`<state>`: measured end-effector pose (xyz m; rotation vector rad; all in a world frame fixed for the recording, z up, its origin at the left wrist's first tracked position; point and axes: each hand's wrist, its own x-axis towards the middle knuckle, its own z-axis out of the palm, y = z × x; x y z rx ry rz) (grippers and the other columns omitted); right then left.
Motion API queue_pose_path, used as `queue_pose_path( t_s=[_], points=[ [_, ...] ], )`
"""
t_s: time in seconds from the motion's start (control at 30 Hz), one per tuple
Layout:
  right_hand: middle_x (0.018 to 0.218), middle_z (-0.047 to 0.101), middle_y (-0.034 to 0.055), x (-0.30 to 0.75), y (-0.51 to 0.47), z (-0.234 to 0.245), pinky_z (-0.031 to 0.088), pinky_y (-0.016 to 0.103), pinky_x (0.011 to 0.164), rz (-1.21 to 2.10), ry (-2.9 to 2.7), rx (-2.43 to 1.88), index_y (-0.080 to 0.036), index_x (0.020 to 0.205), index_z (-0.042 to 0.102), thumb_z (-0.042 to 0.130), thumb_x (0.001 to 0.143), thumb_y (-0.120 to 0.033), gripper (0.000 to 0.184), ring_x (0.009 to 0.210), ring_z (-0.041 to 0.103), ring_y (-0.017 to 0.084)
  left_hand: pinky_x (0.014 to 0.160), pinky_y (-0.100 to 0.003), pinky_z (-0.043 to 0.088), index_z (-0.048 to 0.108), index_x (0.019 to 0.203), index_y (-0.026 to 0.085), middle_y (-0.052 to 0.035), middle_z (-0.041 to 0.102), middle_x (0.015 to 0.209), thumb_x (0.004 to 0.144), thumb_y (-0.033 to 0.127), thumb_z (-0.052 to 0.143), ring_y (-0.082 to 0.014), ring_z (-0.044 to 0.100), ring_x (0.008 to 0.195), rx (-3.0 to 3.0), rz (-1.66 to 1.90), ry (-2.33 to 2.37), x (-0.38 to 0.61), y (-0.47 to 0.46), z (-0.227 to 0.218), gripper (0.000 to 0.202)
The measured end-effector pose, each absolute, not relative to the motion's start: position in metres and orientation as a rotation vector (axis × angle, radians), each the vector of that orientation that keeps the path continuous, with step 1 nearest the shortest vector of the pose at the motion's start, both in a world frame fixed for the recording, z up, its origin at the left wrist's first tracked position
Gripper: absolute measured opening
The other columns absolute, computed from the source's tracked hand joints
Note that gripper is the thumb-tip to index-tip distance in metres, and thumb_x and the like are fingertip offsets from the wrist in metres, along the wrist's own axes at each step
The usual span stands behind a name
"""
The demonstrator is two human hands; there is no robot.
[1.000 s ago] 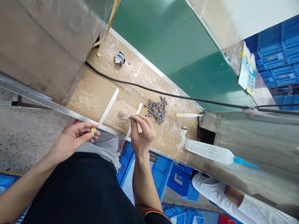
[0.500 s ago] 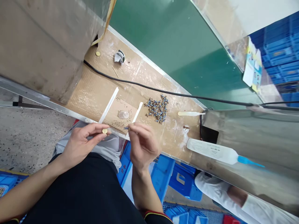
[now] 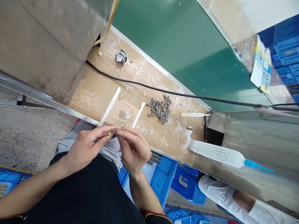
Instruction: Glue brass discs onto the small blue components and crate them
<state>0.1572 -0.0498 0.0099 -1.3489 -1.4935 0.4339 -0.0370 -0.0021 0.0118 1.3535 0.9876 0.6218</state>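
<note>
My left hand [image 3: 87, 146] pinches a small yellow disc [image 3: 110, 133] between thumb and forefinger, just in front of the bench edge. My right hand [image 3: 133, 147] is closed in a pinch on a tiny blue part [image 3: 114, 133] and holds it against the disc. On the cardboard-covered bench [image 3: 98, 93] beyond the hands lie a small clear puddle of glue [image 3: 125, 115] between two white strips [image 3: 109, 105], and a heap of several small blue and metal parts [image 3: 160, 108].
A black cable [image 3: 149, 88] crosses the bench. A white glue tube with a blue tip [image 3: 221, 155] and a pale stick [image 3: 193, 114] lie at the right near a metal housing [image 3: 252, 140]. A green conveyor belt [image 3: 182, 46] runs behind. Another person's white sleeve [image 3: 217, 193] shows below right.
My right hand has drawn back from the glue puddle toward me and met my left hand. The left hand moved right with the disc. The tiny part now touches the disc.
</note>
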Motion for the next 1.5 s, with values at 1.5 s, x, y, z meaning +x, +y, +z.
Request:
queue_pose_path(
  t_s=[1.5],
  points=[
    [0.116,0.090,0.0053,0.162,-0.064,0.010,0.079,0.039,0.078,0.161,-1.661,-1.258,-0.030,0.141,0.084,0.080,0.104,-0.002,0.046,0.095,0.090,0.024,0.103,-0.028,0.072,0.066,0.148,0.021,-0.0071,0.089,0.130,0.122,0.013,0.054,-0.0201,0.089,0.116,1.942,0.765,0.961,-0.034,-0.015,0.041,0.029]
  ],
)
